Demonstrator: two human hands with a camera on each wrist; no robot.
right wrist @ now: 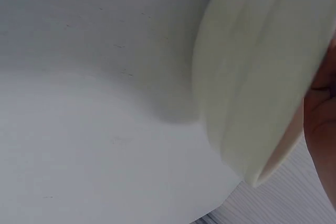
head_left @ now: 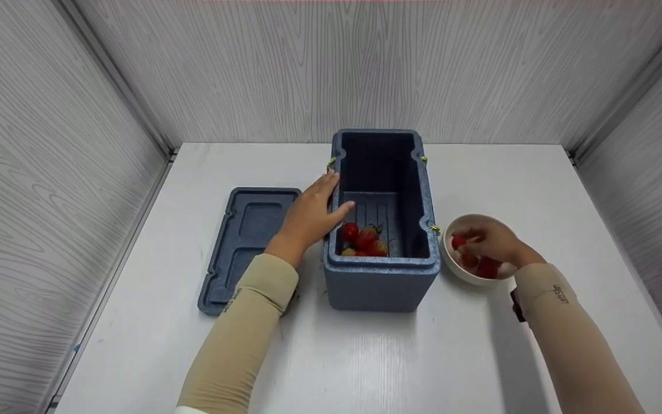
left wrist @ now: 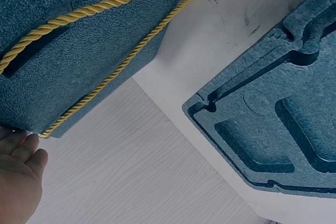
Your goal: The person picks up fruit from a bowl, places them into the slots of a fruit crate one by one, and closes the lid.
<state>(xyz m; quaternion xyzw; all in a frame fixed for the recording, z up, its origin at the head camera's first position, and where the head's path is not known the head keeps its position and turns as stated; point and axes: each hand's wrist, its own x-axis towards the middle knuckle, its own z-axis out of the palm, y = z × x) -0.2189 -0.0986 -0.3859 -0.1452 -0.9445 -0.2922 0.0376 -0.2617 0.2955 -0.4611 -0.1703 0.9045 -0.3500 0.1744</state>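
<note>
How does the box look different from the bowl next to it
The box is blue; the bowl is whitish. The box is rectangular and deep; the bowl is round and shallower. The left hand touches the box; the right hand is in the bowl. Both are open at the top and hold red items.

Bright head view, soft shadows, tabletop point(head_left: 365, 359) glare

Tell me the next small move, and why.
Probably lift the right hand from the bowl toward the box: it seems to pinch a red piece, red fruit already lies in the open box, and the left hand rests at its rim.
</note>
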